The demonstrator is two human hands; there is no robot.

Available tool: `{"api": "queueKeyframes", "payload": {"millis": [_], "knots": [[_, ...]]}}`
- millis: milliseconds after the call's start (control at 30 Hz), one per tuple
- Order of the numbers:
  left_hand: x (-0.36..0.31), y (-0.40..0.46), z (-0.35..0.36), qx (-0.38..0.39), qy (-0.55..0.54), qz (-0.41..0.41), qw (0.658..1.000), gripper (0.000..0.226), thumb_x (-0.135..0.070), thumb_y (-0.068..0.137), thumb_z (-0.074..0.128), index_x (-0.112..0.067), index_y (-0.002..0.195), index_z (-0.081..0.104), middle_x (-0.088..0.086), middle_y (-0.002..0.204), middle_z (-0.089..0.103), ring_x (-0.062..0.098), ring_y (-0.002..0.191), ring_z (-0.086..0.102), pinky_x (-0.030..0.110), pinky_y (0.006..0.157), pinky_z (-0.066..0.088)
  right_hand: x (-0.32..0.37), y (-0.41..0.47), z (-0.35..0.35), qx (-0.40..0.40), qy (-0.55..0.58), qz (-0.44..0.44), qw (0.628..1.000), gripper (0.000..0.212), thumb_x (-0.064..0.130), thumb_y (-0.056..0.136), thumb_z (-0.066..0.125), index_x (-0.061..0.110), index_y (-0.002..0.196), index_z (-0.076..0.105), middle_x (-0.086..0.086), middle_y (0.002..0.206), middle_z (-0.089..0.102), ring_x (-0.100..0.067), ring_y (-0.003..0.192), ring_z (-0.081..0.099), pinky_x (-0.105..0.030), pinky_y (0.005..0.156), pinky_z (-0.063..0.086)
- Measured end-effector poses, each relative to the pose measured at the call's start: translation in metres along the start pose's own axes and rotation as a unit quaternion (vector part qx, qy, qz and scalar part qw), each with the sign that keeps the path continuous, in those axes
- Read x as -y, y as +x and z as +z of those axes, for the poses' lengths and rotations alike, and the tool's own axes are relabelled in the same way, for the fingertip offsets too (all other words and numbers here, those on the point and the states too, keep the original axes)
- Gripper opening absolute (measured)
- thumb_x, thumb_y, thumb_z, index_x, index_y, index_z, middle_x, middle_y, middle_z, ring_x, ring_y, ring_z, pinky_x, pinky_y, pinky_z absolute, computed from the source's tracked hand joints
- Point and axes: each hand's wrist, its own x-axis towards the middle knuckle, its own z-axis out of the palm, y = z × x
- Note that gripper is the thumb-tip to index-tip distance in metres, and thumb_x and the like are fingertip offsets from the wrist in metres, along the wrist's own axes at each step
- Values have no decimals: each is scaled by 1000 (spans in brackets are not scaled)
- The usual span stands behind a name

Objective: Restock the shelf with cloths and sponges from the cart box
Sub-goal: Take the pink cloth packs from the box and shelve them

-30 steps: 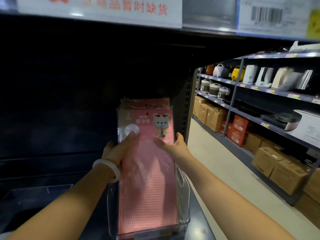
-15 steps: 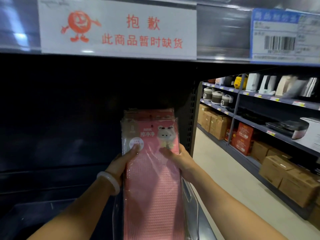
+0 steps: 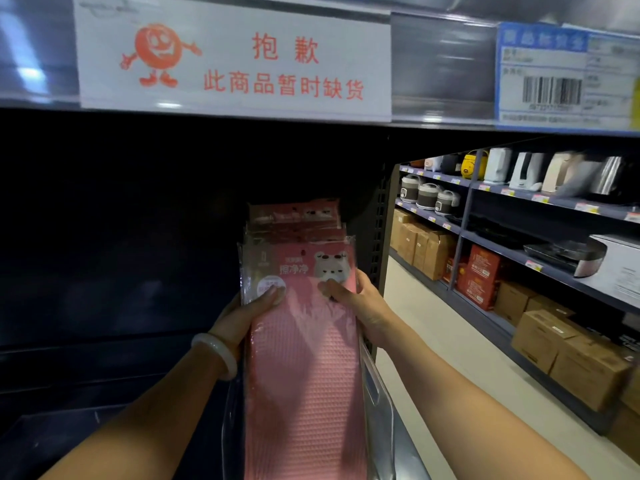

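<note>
A stack of pink cloth packs [image 3: 304,358] in clear wrap lies lengthwise in a clear plastic bin [image 3: 379,407] on the dark shelf [image 3: 104,368]. My left hand [image 3: 247,315], with a pale bangle on its wrist, grips the stack's left edge, thumb on the front label. On the right edge my right hand [image 3: 360,303] grips the stack, its thumb on the bear picture. More packs stand behind the front one.
A white out-of-stock sign [image 3: 235,60] and a barcode label [image 3: 568,77] hang on the shelf edge above. To the right runs an aisle floor [image 3: 460,355] beside shelves of rice cookers [image 3: 429,195], kettles and cardboard boxes [image 3: 568,351].
The view has tilted up, bringing the sign fully into sight. Both hands have closed on the stack's edges and pushed it further back into the shelf.
</note>
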Motion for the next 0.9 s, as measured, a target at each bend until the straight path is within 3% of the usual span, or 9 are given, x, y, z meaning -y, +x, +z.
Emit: {"api": "queueKeyframes", "payload": {"millis": [100, 200, 333, 467, 600, 700, 900], "knots": [[0, 4, -2, -9, 10, 0, 1000, 89, -52, 38, 89, -15, 116, 64, 10, 98, 75, 23, 86, 72, 31, 65, 57, -4, 4, -1, -31, -29, 13, 999, 116, 51, 45, 86, 23, 142, 28, -8, 129, 56, -24, 106, 65, -41, 91, 55], [3, 6, -2, 0, 2, -36, 999, 76, -51, 54, 83, -10, 115, 66, 13, 97, 74, 27, 89, 70, 36, 78, 54, -10, 8, 1, -9, -38, 51, 998, 121, 62, 42, 87, 15, 140, 34, -11, 126, 61, -27, 104, 67, -47, 93, 53], [3, 6, -4, 13, 24, -47, 999, 100, -60, 27, 89, -10, 112, 69, 17, 105, 72, 30, 96, 69, 39, 84, 53, -8, 6, -1, 18, -41, 40, 998, 104, 60, 44, 86, 13, 129, 49, -11, 116, 68, -28, 102, 68, -48, 95, 52], [1, 1, -9, 31, 29, -31, 999, 82, -58, 53, 81, -12, 119, 65, 18, 115, 68, 34, 108, 65, 44, 93, 50, -7, -2, -8, 10, -29, 30, 999, 119, 70, 33, 83, 13, 129, 44, -11, 121, 63, -28, 106, 66, -46, 98, 50], [-5, -8, -14, 50, 66, 9, 997, 106, -59, 44, 86, -20, 135, 48, 13, 124, 64, 31, 112, 63, 48, 95, 49, 2, -19, -8, 24, -31, 9, 999, 113, 79, 24, 75, 22, 117, 46, -8, 121, 60, -24, 106, 64, -38, 92, 54], [-10, -20, -14, 77, 87, 33, 993, 113, -60, 32, 88, -24, 132, 47, 7, 124, 64, 24, 111, 63, 42, 94, 49, 6, -30, -10, 32, -25, -7, 999, 119, 78, 25, 76, 19, 122, 43, -8, 119, 59, -22, 101, 67, -31, 82, 56], [-5, -42, -20, 110, 159, 32, 981, 117, -66, 29, 85, -32, 132, 40, -6, 127, 61, 9, 114, 61, 25, 86, 52, 8, -44, -14, 101, -7, -29, 994, 122, 67, 37, 83, 33, 140, 29, -7, 134, 53, -23, 115, 61, -45, 98, 50]]}}
